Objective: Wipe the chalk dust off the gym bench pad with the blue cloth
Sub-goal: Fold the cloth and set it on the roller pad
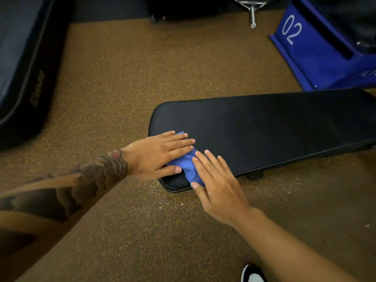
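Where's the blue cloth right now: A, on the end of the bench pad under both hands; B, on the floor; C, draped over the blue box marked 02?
A: the blue cloth lies on the bench pad at its end, with the left hand and right hand pressing flat on it.

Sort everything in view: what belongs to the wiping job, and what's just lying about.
Job: blue cloth, bench pad, left hand and right hand pressing the cloth.
Lying about: blue box marked 02, dark padded case, metal pin.
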`<state>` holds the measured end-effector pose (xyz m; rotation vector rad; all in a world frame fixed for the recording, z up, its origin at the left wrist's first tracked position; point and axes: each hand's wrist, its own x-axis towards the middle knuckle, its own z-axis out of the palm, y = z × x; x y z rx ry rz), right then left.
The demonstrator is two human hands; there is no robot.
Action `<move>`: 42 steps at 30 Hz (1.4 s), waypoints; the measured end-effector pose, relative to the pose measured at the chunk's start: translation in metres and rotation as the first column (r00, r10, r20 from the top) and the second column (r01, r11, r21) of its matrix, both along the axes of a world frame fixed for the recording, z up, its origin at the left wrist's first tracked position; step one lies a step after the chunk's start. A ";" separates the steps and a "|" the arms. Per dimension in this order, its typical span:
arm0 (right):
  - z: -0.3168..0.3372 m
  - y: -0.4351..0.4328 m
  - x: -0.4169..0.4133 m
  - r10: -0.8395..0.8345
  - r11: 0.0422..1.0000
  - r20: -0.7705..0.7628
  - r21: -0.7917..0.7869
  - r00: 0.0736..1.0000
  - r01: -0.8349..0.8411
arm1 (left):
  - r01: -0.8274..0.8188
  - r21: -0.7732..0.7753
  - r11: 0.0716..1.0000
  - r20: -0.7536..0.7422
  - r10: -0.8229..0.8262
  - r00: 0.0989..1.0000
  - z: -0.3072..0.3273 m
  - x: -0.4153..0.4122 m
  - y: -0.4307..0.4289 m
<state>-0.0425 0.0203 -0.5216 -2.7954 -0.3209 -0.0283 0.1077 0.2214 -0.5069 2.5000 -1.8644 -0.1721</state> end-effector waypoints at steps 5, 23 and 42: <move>-0.007 0.017 0.001 -0.126 0.992 -0.013 0.027 0.992 0.126 | 0.142 0.096 0.985 0.032 -0.146 0.989 -0.003 0.020 -0.001; -0.019 0.019 0.002 -0.101 0.994 0.067 -0.025 0.993 0.103 | 0.183 -0.005 0.983 0.008 -0.183 0.983 -0.031 0.031 -0.002; 0.056 -0.020 0.009 -0.103 0.992 0.252 0.101 0.962 0.079 | 0.197 -0.123 0.973 0.154 -0.177 0.972 0.052 0.013 -0.036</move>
